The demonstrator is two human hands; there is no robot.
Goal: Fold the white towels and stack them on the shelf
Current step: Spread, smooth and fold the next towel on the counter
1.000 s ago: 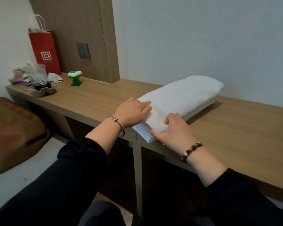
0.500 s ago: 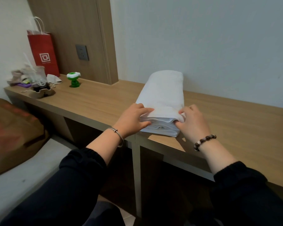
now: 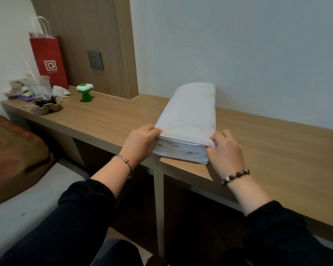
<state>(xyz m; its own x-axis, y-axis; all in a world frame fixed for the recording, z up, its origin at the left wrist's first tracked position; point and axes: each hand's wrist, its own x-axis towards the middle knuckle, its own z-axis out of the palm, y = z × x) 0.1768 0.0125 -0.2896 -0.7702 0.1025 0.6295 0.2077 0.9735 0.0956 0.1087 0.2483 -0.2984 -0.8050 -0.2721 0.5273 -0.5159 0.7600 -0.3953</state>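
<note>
A folded stack of white towels [image 3: 190, 116] lies on the long wooden shelf [image 3: 277, 143], its far end against the wall and its layered near end at the shelf's front edge. My left hand [image 3: 140, 144] pinches the top layer at the near left corner. My right hand [image 3: 224, 150] pinches the top layer at the near right corner, fingers curled over the fabric.
At the shelf's left end stand a red paper bag [image 3: 48, 58], a green and white toy [image 3: 86, 92] and a clutter of small items [image 3: 37, 95]. A wall socket [image 3: 95, 60] sits on the wooden panel. A brown cushion [image 3: 13, 156] lies low on the left.
The towel stack was turned from lying diagonally to pointing straight at the wall. Both hands shifted from pressing on its near end to pinching the top layer's corners.
</note>
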